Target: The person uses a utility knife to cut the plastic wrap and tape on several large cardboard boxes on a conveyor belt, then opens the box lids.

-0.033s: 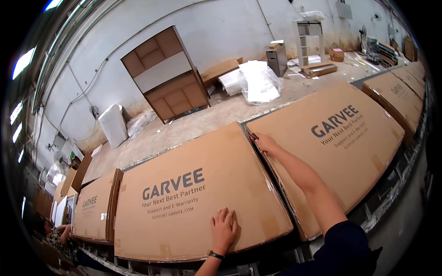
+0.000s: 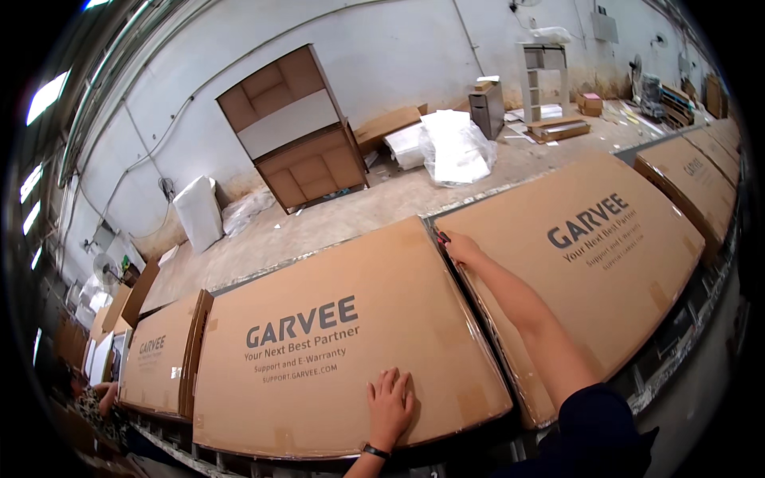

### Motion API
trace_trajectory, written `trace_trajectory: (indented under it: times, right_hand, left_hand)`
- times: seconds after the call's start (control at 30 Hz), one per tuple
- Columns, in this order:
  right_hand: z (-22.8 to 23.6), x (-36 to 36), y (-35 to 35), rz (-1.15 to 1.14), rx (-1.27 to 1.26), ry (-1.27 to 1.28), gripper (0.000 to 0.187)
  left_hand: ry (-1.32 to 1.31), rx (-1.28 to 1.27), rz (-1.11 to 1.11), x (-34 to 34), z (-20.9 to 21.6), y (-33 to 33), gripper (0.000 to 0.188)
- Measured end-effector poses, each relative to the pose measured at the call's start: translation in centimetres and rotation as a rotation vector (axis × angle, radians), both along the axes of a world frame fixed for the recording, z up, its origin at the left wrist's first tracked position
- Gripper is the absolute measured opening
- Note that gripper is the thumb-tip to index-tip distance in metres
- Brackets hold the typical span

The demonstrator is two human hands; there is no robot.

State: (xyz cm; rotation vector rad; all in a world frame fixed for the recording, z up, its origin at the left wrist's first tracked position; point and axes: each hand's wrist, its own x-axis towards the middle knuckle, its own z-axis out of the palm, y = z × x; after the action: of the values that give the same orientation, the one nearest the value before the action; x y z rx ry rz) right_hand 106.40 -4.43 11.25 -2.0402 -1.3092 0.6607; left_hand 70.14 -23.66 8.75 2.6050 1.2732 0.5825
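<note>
A large, flat brown cardboard box [image 2: 319, 390] lies in front of me, sealed with clear tape along its edges. My left hand [image 2: 391, 408] rests flat on its top near the close edge, fingers spread and holding nothing. With my arm stretched across a second cardboard box [image 2: 574, 287] on the right, my right hand [image 2: 462, 250] is closed at the far end of the narrow gap between the two boxes. From its fingers sticks a small red-and-black tool [image 2: 443, 237]; its exact kind is too small to make out.
The boxes lie on a roller conveyor [image 2: 637, 390]. Another box [image 2: 163, 358] is at left, beside a person's arm [image 2: 107, 394], and more boxes [image 2: 693, 171] continue at far right. Beyond are a brown-backed cabinet [image 2: 295, 131], plastic-wrapped white foam [image 2: 458, 147] and a grey drawer unit [image 2: 487, 107].
The view has shifted slightly, so the scene sits a little lower. Both hands keep their places on the boxes.
</note>
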Motion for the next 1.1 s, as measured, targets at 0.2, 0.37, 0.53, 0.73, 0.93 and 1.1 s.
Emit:
trace_trajectory:
  times: [0.2,0.37,0.53,0.73,0.93,1.1]
  right_hand:
    - [-1.8,-0.1,5.0,0.009,0.066,0.083,0.032]
    - [-1.6,1.6,10.0,-0.012,-0.060,0.135,0.030]
    - [1.6,3.4,18.1,0.289,-0.661,-0.400,0.018]
    - [3.5,1.5,19.3,0.382,-0.765,-0.509,0.022]
    - [0.1,2.2,13.0,0.316,-0.819,-0.302,0.025]
    - [-0.6,0.1,8.9,0.338,-0.946,-0.198,0.029]
  left_hand:
    - [0.009,-0.009,0.062,-0.8,0.0,-0.4,0.042]
    - [0.060,-0.004,0.051,-0.5,-0.4,0.0,0.042]
    - [0.083,-0.028,0.048,0.3,0.2,1.9,0.044]
    - [0.016,0.085,0.077,0.7,3.4,1.5,0.035]
    - [0.103,-0.149,0.095,-0.3,-1.3,1.0,0.045]
    - [0.238,-0.437,0.133,1.1,0.1,-4.3,0.042]
